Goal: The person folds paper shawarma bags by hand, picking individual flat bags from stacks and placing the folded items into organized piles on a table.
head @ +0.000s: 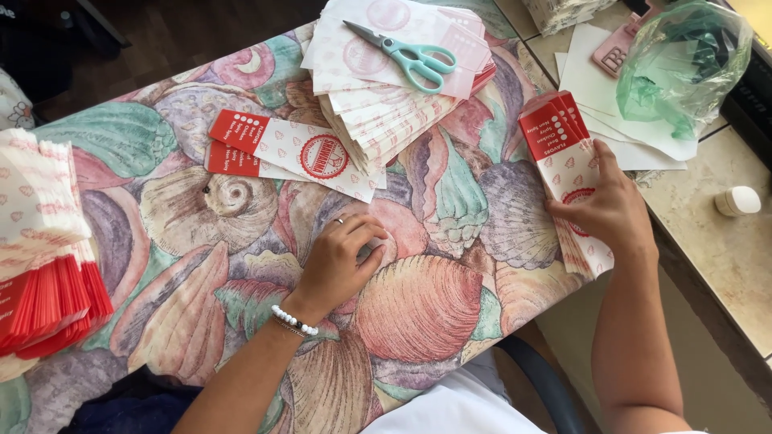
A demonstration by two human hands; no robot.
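My right hand point(613, 207) lies flat on a fanned stack of red-and-white paper bags point(557, 137) at the right edge of the table, gripping its lower part. On the shell-patterned cloth point(418, 305) at the middle rests my left hand point(344, 255), fingers curled under and holding nothing; it wears a ring and a white bead bracelet. Two loose paper bags point(281, 149) lie just beyond the left hand. A tall pile of the same bags point(386, 104) stands at the back with teal-handled scissors point(406, 55) on top.
Another thick stack of bags point(40, 241) sits at the left edge. On the stone counter at right lie white paper sheets point(591, 80), a green plastic bag point(683, 64), a pink calculator point(613, 47) and a small white lid point(737, 201). A chair edge point(539, 378) shows below.
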